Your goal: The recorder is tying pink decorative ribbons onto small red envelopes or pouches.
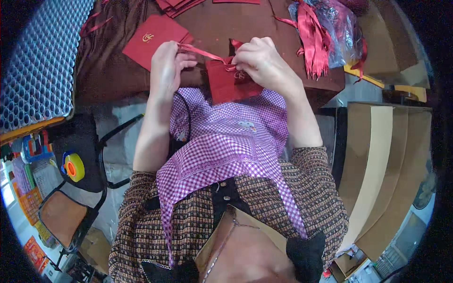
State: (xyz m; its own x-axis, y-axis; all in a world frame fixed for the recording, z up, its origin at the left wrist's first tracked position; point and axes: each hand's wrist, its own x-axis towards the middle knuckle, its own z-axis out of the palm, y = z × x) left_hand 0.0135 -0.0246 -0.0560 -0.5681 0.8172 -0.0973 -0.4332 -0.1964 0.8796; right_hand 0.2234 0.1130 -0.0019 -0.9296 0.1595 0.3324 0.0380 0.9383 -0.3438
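A small red pouch or gift bag (226, 87) with a pale emblem hangs at the table's front edge, above my apron. A pinkish-red ribbon (207, 53) runs from its top across to the left. My left hand (167, 63) pinches the ribbon's far end between thumb and forefinger, its other fingers loosely bent. At the pouch's top edge, my right hand (259, 59) is closed on the ribbon near a loop; its fingertips partly hide what they grip. Beside my left hand lies another red pouch (153, 37) with a gold emblem, flat on the brown cloth.
A bundle of red ribbons (314, 42) lies on clear plastic (343, 33) at the table's right. More red pouches (181, 5) are stacked at the far edge. A perforated grey-blue sheet (37, 61) stands left, cardboard boxes (377, 170) right, a chair (63, 217) lower left.
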